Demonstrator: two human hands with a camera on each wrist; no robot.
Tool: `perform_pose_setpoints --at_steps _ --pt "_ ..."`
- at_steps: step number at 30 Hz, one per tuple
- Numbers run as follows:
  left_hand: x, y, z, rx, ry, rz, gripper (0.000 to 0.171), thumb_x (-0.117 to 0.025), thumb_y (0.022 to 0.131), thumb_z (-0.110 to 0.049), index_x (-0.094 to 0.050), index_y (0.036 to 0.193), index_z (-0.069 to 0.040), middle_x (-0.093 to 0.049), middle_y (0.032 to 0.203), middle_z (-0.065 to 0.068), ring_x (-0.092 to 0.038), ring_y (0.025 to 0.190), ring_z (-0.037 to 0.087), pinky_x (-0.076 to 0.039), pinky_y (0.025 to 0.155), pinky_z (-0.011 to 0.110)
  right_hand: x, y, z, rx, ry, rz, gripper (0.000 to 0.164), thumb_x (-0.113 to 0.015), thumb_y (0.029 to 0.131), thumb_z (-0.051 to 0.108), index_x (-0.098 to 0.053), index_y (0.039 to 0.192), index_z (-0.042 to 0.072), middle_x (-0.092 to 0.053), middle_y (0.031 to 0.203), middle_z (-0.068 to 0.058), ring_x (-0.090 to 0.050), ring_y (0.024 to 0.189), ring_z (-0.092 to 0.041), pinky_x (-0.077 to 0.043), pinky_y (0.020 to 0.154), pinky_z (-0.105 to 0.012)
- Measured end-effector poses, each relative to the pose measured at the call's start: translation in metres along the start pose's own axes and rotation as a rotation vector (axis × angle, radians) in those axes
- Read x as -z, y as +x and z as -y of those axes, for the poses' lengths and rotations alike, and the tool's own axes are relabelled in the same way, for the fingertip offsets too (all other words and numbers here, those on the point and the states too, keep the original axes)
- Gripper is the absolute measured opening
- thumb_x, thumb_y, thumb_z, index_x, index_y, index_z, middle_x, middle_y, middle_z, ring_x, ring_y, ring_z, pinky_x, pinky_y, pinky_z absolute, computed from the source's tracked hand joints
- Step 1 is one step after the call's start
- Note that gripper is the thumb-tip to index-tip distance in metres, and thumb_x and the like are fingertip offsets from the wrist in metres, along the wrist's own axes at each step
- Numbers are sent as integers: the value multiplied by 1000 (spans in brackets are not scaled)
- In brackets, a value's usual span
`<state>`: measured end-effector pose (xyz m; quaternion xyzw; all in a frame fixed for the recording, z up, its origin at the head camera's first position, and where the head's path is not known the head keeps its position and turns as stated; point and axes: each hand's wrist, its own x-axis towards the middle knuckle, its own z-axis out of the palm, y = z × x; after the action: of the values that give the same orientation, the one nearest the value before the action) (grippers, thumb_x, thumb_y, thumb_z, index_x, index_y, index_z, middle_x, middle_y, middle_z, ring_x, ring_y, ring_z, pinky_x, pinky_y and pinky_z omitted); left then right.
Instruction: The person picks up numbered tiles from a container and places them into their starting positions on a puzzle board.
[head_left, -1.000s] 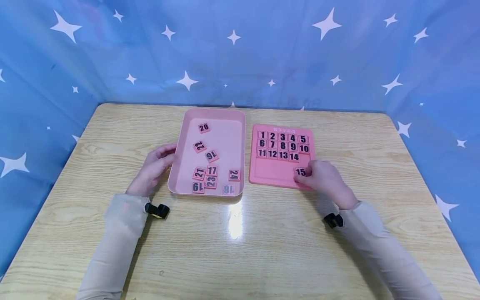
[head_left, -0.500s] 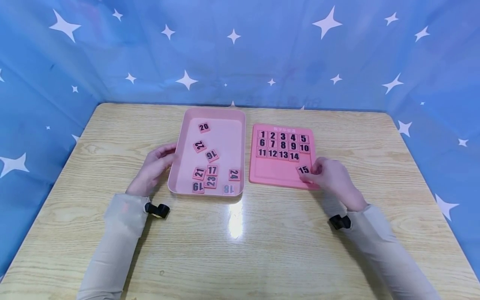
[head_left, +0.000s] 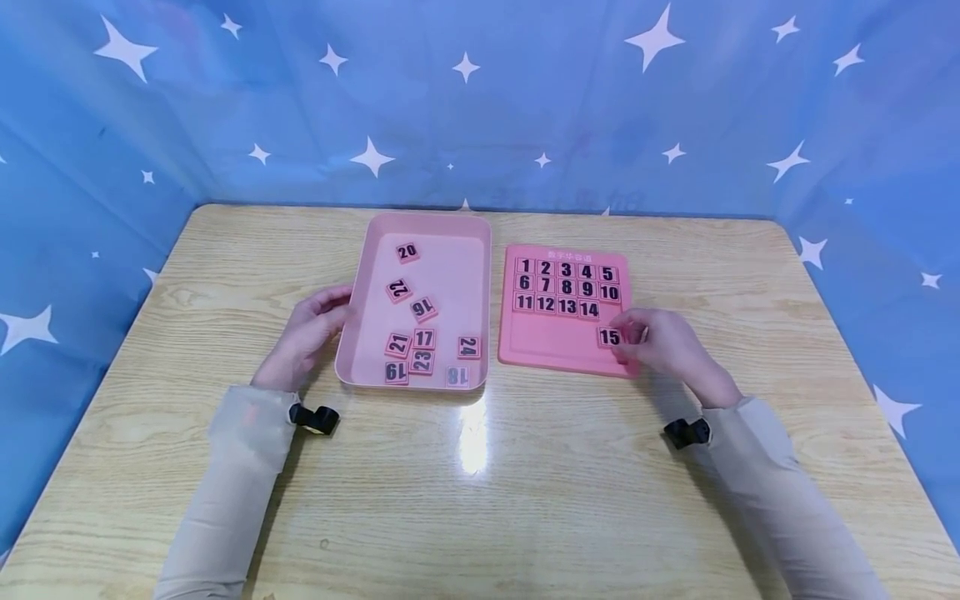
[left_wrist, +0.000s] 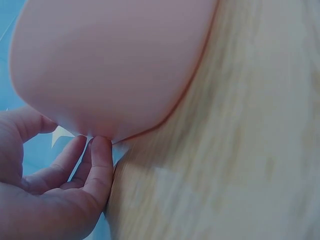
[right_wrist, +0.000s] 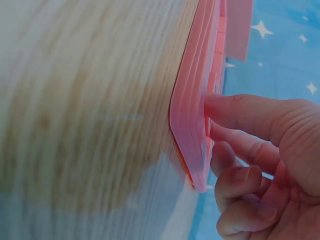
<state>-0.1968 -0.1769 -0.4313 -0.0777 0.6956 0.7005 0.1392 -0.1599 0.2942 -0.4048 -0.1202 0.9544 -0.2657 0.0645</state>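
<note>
The right hand (head_left: pixel 663 342) has thumb and forefinger drawn in at the edges of tile 15 (head_left: pixel 610 337), pinching it on its 3 o'clock side, the other fingers bent behind. Half a second ago that tile sat askew, its right end tipped up; now it stands straight with the rows. It has also edged toward 2 o'clock, and the hand has shifted with it.

Tile 15 is now at about 4 o'clock from the middle of the pink board (head_left: pixel 551 337), directly at 6 o'clock from tile 10 (head_left: pixel 610 293), with a gap between, and near tile 14 (head_left: pixel 588 310). I can't tell whether it lies flat or slightly raised.

Over at 9 o'clock from the board, the left hand (head_left: pixel 306 333) hasn't moved: its fingers are spread loosely, their tips touching the 9 o'clock side of the pink tray (head_left: pixel 457 275). Inside, the loose tiles lie just as before, tile 20 (head_left: pixel 407 252) near 12 o'clock and tile 24 (head_left: pixel 468 347) toward 4.
</note>
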Motion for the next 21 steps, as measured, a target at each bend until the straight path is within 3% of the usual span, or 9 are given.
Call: perform_pose_setpoints --at_steps 11,21 --pt "1 1 3 -13 -14 -3 49 -57 89 -3 -41 133 9 -55 107 -4 -49 98 8 -43 81 17 2 8 7 -57 -87 -18 22 -72 76 5 -67 95 -5 -58 71 -7 -49 62 -20 -41 56 -30" --pt "0 2 4 -28 -21 -1 48 -56 88 -1 -41 132 10 -57 104 -6 -50 96 8 -44 79 16 0 16 5 -85 -31 -49 22 -67 80 -2 -63 101 -7 -61 74 -13 -49 57 -17 -40 49 -24"
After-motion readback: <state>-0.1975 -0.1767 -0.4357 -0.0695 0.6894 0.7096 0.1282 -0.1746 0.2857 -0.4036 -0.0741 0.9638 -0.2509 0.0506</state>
